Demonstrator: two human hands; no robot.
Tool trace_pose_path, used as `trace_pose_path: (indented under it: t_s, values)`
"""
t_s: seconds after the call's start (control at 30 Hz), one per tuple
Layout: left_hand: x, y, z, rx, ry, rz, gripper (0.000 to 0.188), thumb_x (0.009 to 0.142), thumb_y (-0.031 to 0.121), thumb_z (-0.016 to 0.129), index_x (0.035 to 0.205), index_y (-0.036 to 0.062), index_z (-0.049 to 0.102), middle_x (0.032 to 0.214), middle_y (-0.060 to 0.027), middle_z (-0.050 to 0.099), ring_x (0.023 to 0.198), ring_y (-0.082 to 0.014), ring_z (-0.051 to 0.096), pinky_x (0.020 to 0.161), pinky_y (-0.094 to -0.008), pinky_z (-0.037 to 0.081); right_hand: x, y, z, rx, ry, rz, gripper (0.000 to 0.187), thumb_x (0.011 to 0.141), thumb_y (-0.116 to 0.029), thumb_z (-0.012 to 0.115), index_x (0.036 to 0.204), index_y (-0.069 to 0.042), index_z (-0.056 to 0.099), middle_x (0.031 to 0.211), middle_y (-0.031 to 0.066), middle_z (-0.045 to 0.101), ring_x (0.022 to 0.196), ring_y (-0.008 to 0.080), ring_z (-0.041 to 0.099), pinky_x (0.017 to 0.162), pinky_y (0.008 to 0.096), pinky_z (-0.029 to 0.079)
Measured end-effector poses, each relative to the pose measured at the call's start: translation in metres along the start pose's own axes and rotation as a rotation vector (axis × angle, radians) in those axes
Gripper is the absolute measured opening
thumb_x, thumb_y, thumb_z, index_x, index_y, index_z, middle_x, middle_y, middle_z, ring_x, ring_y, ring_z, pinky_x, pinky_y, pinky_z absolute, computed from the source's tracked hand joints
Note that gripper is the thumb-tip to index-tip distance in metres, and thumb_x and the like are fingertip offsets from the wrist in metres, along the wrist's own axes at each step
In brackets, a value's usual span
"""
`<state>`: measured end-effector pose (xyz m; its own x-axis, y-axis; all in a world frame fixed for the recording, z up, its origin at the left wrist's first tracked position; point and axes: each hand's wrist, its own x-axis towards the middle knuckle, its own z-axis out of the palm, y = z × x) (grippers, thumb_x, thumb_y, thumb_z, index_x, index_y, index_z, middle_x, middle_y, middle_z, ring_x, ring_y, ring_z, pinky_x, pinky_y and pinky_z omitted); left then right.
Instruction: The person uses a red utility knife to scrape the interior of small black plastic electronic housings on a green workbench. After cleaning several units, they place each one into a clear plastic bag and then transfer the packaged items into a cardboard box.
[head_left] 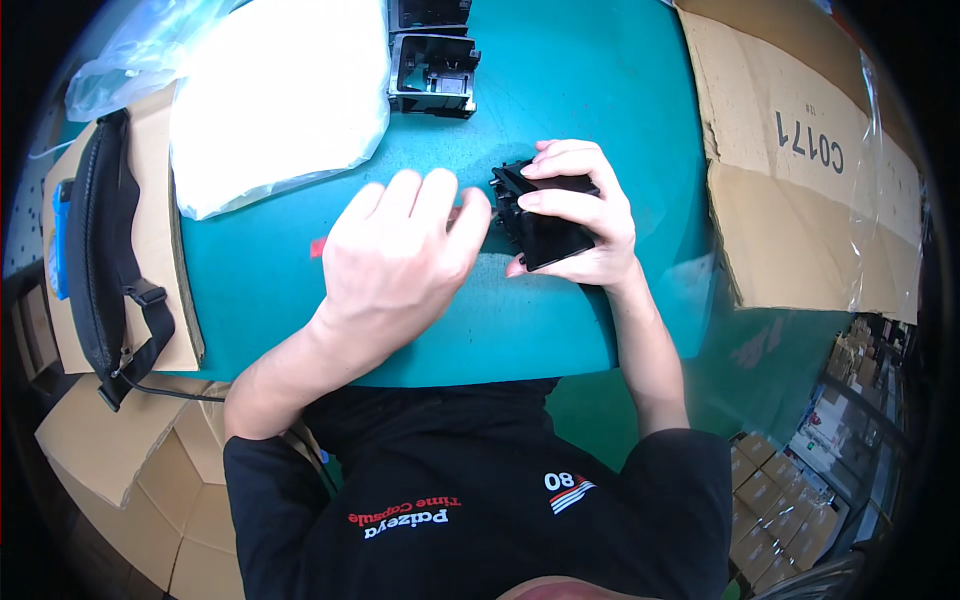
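One table point(610, 80) spans beneath your grip, bearing one white bag point(280, 100) beyond it to the left and two black cases point(430, 103) beyond, slightly left, probably set back to leave room. Your left hand point(395, 245) curls, fingertips hidden, so I cannot tell what it holds, beside your right hand point(602, 225), which clasps one black part point(550, 235), seemingly to steady it.

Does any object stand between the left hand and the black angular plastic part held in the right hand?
Nothing visible does: the left hand is close beside the black angular plastic part. Whether they touch, I cannot tell.
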<state>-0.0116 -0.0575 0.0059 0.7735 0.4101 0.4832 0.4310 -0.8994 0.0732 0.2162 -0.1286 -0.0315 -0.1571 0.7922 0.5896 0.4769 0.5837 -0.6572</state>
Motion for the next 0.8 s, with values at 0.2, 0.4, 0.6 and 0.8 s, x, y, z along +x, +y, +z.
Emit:
trace_pose_path:
  t_s: [0.2,0.4,0.6,0.8]
  values:
    - [0.005,-0.009,0.002,-0.351,0.057,-0.182,0.026,0.084,0.014,0.079,0.109,0.0074,0.074,0.077,-0.0054,0.051,0.064,-0.0187,0.053,0.057,-0.0326,0.044,-0.005,0.014,-0.008,0.179,0.171,0.014,0.091,0.057,-0.038,0.101,0.129,0.001,0.062,0.119,0.0167,0.063,0.115,0.03,0.062,0.101,0.047,0.052]
    - [0.003,-0.005,0.009,-0.576,0.036,-0.22,0.032,0.085,0.01,0.08,0.116,0.0041,0.075,0.077,-0.007,0.053,0.063,-0.018,0.054,0.056,-0.0316,0.045,-0.015,-0.005,0.005,1.263,0.574,0.738,0.091,0.092,-0.08,0.045,0.138,-0.002,0.049,0.12,0.0196,0.066,0.11,0.0347,0.068,0.095,0.0595,0.058]
    - [0.005,0.004,0.014,-0.587,0.009,-0.148,0.032,0.083,0.011,0.082,0.114,0.0044,0.075,0.077,-0.0065,0.053,0.06,-0.0172,0.055,0.053,-0.0308,0.045,-0.016,-0.013,0.01,1.554,0.541,1.052,0.099,0.089,-0.089,0.035,0.127,-0.001,0.06,0.114,0.0168,0.067,0.102,0.0319,0.068,0.089,0.048,0.058]
    - [0.004,0.005,0.017,-0.549,0.024,-0.073,0.033,0.08,0.014,0.084,0.111,0.0058,0.076,0.077,-0.0057,0.055,0.059,-0.0168,0.057,0.051,-0.0307,0.047,-0.016,-0.014,0.017,1.57,0.531,1.13,0.097,0.089,-0.09,0.033,0.126,-0.005,0.062,0.113,0.0143,0.066,0.1,0.027,0.066,0.086,0.0442,0.057]
